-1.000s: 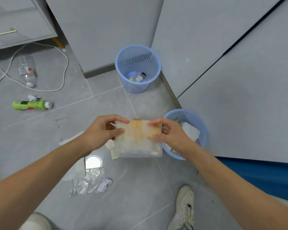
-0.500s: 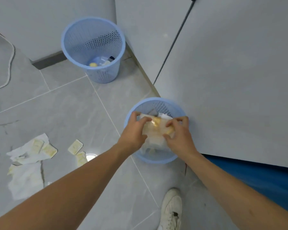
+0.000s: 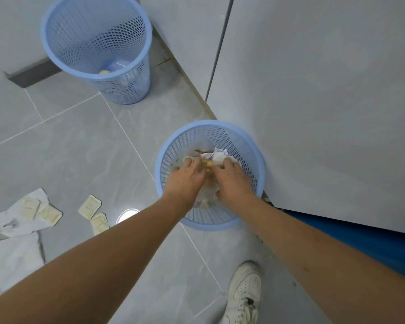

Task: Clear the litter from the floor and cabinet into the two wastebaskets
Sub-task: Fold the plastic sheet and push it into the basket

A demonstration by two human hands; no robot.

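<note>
- Nearest to us, a white shoe (image 3: 244, 293) stands on the grey tiled floor (image 3: 84, 155).
- To our left on the floor lies loose litter: torn white paper (image 3: 14, 256) with small yellowish packets (image 3: 47, 213) on and beside it, and two more packets (image 3: 89, 206) near a bright spot of reflected light.
- Both our forearms reach forward into the nearer blue wastebasket (image 3: 255, 148), which stands against the grey cabinet (image 3: 325, 101).
- Our left hand (image 3: 185, 177) and right hand (image 3: 232, 181) are side by side inside the rim, fingers bent down onto a crumpled clear wrapper (image 3: 208, 192) that lies in the wastebasket on top of other crumpled paper (image 3: 218, 155).
- We cannot tell whether the hands are grasping the wrapper or only pressing on it.
- Farther off, the second blue wastebasket (image 3: 54, 50) stands well apart near the cabinet corner, with a few small items at its bottom, one of them yellow.
</note>
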